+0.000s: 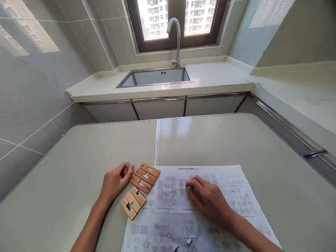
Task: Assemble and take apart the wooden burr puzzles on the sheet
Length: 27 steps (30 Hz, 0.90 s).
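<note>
My left hand point(115, 182) rests on the table, its fingers curled into a loose fist with nothing seen in it. Just right of its thumb lies a group of darker wooden puzzle pieces point(145, 177), flat slats with cut-outs and black numbers. Below them sits a group of lighter wooden puzzle pieces point(133, 203), also with cut-outs. Both groups lie over the left edge of a large printed sheet point(168, 218). On the sheet's middle is my right hand point(206, 197), fingers bent and somewhat apart, touching the paper and holding nothing visible.
The sheet shows rows of small diagrams and is torn near the bottom. A seam point(157, 143) divides the pale table point(210, 140). Beyond its far edge, a counter point(210, 75) holds a sink point(157, 75) and a tap point(177, 42) below a window.
</note>
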{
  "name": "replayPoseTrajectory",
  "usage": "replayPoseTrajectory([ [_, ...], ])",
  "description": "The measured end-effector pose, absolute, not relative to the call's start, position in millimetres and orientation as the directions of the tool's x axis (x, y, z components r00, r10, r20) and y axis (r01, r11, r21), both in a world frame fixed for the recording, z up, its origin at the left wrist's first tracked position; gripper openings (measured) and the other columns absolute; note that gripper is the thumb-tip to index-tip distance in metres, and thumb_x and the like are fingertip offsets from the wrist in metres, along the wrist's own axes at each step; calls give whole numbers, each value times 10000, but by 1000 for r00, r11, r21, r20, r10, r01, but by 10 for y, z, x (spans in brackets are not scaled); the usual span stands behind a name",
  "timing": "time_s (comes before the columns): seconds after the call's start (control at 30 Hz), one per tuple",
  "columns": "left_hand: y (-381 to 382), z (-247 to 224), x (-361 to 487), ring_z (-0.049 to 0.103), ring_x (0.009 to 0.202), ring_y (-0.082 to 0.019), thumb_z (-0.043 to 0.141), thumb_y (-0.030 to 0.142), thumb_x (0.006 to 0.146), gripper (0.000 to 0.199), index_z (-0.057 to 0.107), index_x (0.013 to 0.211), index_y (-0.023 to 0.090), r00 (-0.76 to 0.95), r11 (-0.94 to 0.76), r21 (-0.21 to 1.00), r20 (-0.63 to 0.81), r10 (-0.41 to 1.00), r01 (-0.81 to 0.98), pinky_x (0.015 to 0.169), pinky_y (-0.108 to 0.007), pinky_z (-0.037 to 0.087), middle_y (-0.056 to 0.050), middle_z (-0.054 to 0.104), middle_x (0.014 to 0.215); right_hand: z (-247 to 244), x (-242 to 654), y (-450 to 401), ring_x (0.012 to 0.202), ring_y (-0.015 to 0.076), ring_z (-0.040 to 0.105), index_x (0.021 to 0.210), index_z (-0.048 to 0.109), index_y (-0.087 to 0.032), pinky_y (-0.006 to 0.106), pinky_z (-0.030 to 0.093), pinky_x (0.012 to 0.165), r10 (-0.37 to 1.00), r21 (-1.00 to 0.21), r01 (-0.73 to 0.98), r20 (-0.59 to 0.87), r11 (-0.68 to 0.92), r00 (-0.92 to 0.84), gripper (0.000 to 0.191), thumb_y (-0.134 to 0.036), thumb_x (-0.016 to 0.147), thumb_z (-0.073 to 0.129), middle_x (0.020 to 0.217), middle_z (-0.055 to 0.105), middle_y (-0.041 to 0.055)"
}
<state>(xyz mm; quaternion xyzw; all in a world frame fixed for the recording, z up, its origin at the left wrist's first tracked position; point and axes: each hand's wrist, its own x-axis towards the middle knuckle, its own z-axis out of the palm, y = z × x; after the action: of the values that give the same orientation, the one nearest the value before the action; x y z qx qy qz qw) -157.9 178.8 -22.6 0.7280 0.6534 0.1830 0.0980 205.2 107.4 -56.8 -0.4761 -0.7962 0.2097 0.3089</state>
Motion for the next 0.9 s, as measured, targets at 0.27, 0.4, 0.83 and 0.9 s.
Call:
replayPoseTrajectory([
  [0.27, 1782, -231, -1561, 509, 507, -131, 459, 551, 982, 415, 541, 738, 225, 74, -119, 368, 135, 988, 922, 572, -248, 367, 58, 534, 572, -593, 2049, 1079, 670, 140, 605, 1023, 621, -221, 270, 427, 604, 882, -616, 631, 312, 472, -354, 128, -184, 1037, 499, 906, 656, 16],
  [0.4, 1775, -224, -1558, 513, 510, -134, 456, 557, 983, 419, 557, 745, 227, 75, -119, 368, 132, 988, 922, 571, -250, 367, 55, 543, 576, -591, 2049, 1078, 683, 142, 610, 1025, 620, -221, 266, 429, 612, 882, -614, 633, 311, 472, -355, 125, -181, 1037, 503, 908, 659, 17],
  [0.83, 1766, -234, -1562, 508, 507, -130, 460, 565, 986, 417, 558, 758, 231, 77, -121, 368, 131, 988, 922, 571, -249, 372, 59, 545, 585, -566, 2049, 1079, 664, 140, 615, 1024, 633, -222, 252, 424, 576, 875, -610, 628, 325, 484, -359, 142, -180, 1037, 499, 892, 669, 25],
  [0.9, 1765, -234, -1561, 506, 507, -129, 458, 565, 987, 418, 561, 757, 231, 78, -122, 368, 133, 988, 922, 571, -246, 374, 59, 545, 584, -562, 2047, 1078, 668, 142, 616, 1017, 633, -222, 254, 422, 576, 877, -611, 629, 322, 480, -356, 144, -177, 1036, 498, 887, 668, 23],
])
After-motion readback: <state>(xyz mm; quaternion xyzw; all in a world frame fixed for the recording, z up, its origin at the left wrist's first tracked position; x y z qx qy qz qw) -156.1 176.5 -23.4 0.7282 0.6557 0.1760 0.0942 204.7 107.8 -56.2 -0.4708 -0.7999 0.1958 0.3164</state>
